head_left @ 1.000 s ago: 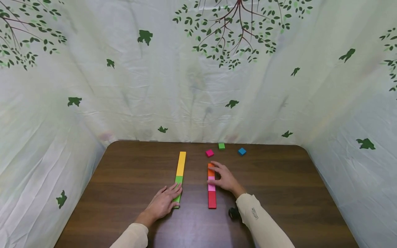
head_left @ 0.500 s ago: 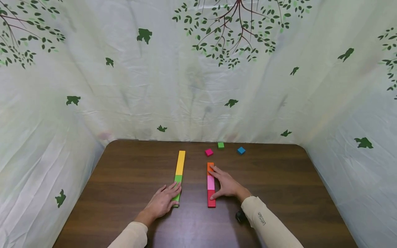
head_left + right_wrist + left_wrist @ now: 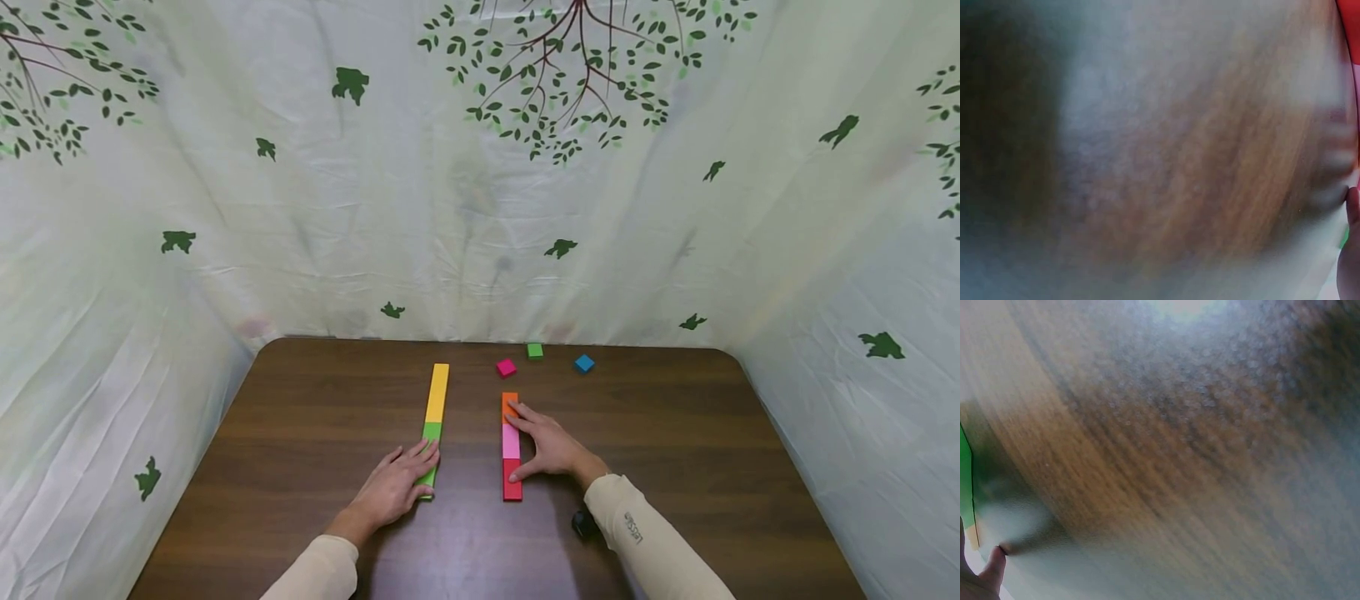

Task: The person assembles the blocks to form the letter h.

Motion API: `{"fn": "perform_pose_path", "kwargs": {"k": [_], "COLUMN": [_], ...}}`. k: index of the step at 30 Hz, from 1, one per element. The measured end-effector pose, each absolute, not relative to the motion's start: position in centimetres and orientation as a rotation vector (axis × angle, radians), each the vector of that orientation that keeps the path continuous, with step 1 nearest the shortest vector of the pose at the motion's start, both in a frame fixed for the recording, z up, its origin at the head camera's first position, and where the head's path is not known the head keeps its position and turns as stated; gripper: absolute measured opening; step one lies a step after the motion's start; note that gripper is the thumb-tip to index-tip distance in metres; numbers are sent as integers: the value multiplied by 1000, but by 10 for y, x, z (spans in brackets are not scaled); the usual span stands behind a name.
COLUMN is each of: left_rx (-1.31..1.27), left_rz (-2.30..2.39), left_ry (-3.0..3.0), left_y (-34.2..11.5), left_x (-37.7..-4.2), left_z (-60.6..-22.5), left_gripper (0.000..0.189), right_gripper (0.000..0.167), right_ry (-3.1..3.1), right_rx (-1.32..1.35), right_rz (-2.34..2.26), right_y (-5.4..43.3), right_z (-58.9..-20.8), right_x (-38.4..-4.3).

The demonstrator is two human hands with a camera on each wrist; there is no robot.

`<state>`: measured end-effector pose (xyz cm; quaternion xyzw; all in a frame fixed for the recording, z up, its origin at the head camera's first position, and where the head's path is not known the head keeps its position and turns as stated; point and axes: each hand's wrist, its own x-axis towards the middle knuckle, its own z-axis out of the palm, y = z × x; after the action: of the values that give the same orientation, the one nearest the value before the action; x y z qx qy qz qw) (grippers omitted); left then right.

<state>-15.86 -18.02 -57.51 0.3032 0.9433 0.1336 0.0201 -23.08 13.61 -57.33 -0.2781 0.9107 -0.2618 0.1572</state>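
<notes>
In the head view, two straight rows of flat coloured blocks lie on the brown table (image 3: pixel 300 417). The left row has a yellow block (image 3: pixel 437 392) at its far end and a green part (image 3: pixel 432 431) nearer me. My left hand (image 3: pixel 390 483) rests with extended fingers on that green part, covering some of it. In the right row, orange (image 3: pixel 508 398), pink (image 3: pixel 511 442) and red (image 3: pixel 512 492) blocks stand end to end. My right hand (image 3: pixel 555 452) is spread along it, fingertips at the orange block and thumb at the red one. Both wrist views show mostly blurred tabletop.
Behind the right row lie a small magenta block (image 3: pixel 506 367), a green block (image 3: pixel 535 351) and a blue block (image 3: pixel 584 363). A pale curtain (image 3: pixel 480 208) with leaf prints stands around the table's far side and sides. A black object (image 3: pixel 583 525) sits by the right sleeve.
My right thumb has slid toward me from the pink block to the red one, widening the hand's spread, and the right wrist has shifted right. The left hand keeps its place.
</notes>
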Motion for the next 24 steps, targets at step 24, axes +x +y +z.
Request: {"fn": "perform_pose_path", "kwargs": {"k": [24], "left_rx": [950], "left_rz": [397], "left_ry": [2931], "left_y": [-179], "left_x": [-159], "left_z": [-576], "left_gripper": [57], "right_gripper": [105], "right_ry": [2607], "right_rx": [-779], "right_rz": [-746], "right_y": [137], "right_z": [-575], "right_x": [-228]}}
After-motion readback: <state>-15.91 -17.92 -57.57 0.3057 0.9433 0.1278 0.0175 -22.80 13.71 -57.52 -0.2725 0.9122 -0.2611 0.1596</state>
